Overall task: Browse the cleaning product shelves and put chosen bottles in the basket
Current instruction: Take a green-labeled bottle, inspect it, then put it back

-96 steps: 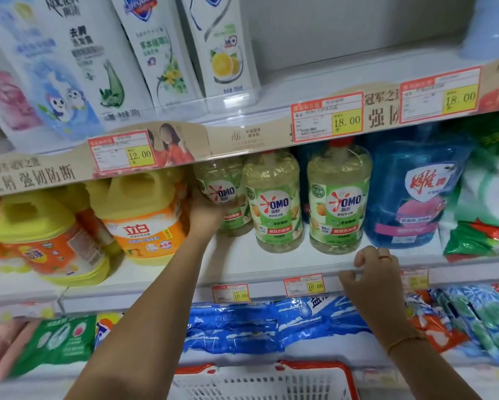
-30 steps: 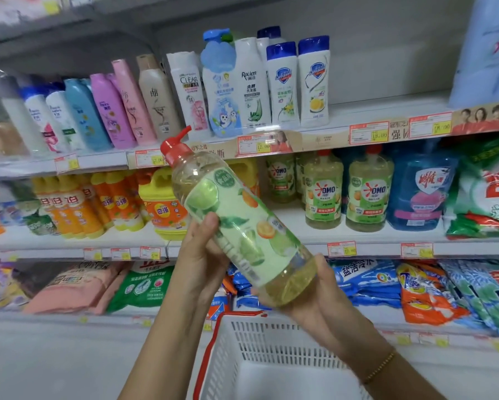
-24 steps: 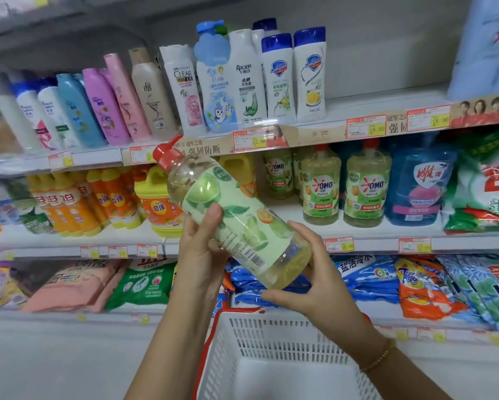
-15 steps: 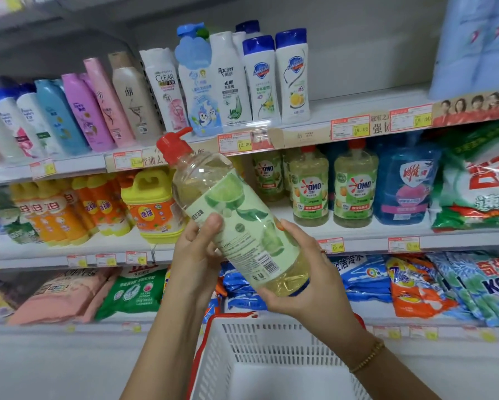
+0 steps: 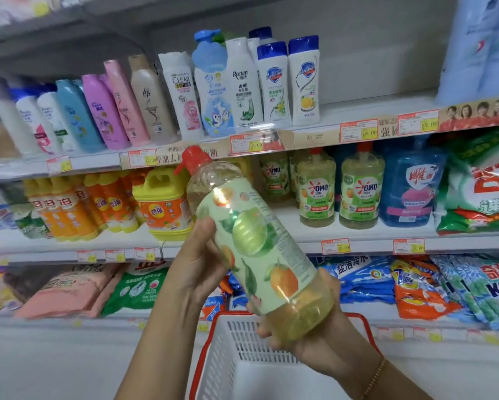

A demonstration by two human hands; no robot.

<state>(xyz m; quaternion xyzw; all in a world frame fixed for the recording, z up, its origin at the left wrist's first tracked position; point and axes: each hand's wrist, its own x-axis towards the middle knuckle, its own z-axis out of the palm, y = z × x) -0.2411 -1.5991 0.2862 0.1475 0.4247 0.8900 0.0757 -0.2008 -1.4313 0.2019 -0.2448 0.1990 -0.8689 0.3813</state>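
Bottle (image 5: 260, 255) showing clear glossy plastic, glare streaking smooth pale-green label (image 5: 274, 272). Cap (image 5: 192, 158) looking smooth red plastic. Basket (image 5: 236, 342) at 6 o'clock showing white plastic lattice, red rim (image 5: 231, 313). Bags (image 5: 415, 287) at 4 o'clock gleaming, crinkled glossy film.

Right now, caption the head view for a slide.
Left hand and right hand hold a tilted red-capped bottle above the white basket.

Raised together, left grip (image 5: 201, 265) and right grip (image 5: 319, 340) curl closed.
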